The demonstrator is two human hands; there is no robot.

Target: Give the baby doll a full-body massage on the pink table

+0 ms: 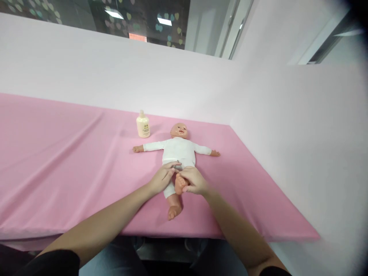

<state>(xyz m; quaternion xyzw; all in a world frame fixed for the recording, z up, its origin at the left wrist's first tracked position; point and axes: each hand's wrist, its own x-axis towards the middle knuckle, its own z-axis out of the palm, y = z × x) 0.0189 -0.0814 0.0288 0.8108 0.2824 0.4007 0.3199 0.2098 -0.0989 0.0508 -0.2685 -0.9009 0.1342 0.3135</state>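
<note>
A baby doll (178,150) in a white bodysuit lies on its back on a pink sheet (71,161), arms spread, head toward the wall. My left hand (162,178) rests on the doll's hip and upper leg, fingers reaching onto the lower edge of the bodysuit. My right hand (193,181) grips one of the doll's legs near the foot (179,184) and holds it bent upward. The doll's other foot (174,211) lies flat, pointing toward me.
A small cream bottle (143,124) stands upright just left of the doll's head. A pale pink wall rises behind and to the right of the sheet. The sheet's near edge (201,234) runs just past the doll's foot.
</note>
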